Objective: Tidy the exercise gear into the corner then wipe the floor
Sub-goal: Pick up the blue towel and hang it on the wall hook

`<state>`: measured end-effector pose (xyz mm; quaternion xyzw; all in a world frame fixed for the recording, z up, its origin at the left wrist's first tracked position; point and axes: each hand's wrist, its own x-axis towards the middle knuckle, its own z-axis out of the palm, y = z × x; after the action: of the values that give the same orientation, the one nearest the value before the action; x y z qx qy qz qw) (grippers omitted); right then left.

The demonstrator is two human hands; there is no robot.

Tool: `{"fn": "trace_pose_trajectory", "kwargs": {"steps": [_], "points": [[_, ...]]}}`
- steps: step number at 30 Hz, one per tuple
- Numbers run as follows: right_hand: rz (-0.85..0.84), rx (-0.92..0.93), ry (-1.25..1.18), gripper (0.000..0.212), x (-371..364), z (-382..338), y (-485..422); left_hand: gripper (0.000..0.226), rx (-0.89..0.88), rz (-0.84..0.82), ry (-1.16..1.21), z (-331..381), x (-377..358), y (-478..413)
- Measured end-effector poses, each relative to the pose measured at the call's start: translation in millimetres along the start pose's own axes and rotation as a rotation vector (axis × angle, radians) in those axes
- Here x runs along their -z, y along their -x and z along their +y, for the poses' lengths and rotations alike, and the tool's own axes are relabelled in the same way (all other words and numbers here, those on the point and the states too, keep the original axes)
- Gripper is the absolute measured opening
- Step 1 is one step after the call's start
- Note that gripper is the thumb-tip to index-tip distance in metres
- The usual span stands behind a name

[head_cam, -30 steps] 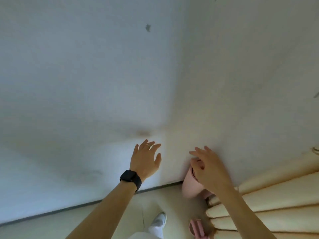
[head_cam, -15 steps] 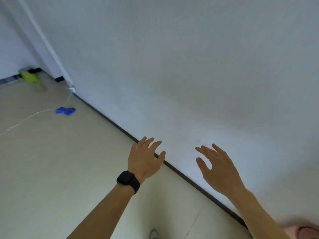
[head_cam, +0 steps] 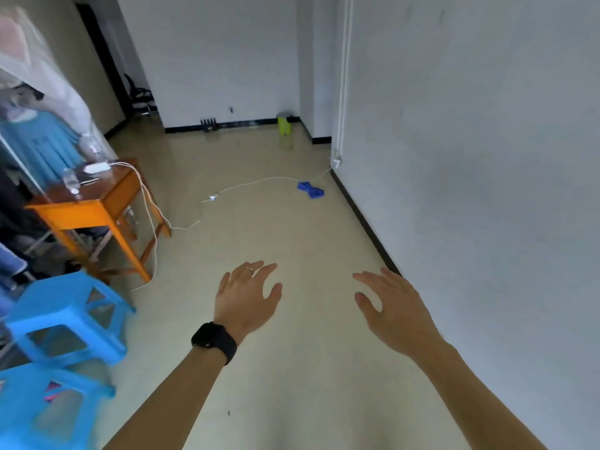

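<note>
Left hand (head_cam: 246, 297) and right hand (head_cam: 394, 306): fingers spread and released, holding nothing above the floor (head_cam: 292, 368). Blue item (head_cam: 310, 189), probably gear, lies farther off by the wall (head_cam: 470, 190), beside a cable (head_cam: 253, 183). Advise clearing the cable and gripping the item's middle.

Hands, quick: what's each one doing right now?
Left hand: open, fingers spread, holding nothing.
Right hand: open, fingers relaxed, holding nothing.

Pale glossy floor (head_cam: 259, 228), white walls (head_cam: 470, 125) with dark skirting (head_cam: 366, 222), orange wooden table (head_cam: 81, 214) at left — two blue stools (head_cam: 61, 303) nearby
</note>
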<state>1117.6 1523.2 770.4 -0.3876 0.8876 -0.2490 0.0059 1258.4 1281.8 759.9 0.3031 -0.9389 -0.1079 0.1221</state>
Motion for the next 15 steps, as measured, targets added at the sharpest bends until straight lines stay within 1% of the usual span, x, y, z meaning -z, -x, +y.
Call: {"fn": "trace_pose_trajectory", "kwargs": {"steps": [4,7,11,15], "points": [[-0.003,0.023,0.006,0.044,-45.2,-63.0,-46.4,0.049,0.029,0.018,-0.027,-94.9,27.7,-24.2],[0.006,0.032,0.033,0.045,-65.1,-96.1,-79.5,0.049,0.043,0.031,-0.027,-140.3,43.5,-49.4],[0.020,0.017,0.069,0.045,-90.0,-127.7,-117.5,0.049,0.028,0.023,-0.009,-186.8,50.4,-85.0],[0.030,0.002,0.105,0.046,-110.3,-145.8,-168.1,0.048,-0.001,0.037,-0.003,-217.3,52.2,-138.1]]}}
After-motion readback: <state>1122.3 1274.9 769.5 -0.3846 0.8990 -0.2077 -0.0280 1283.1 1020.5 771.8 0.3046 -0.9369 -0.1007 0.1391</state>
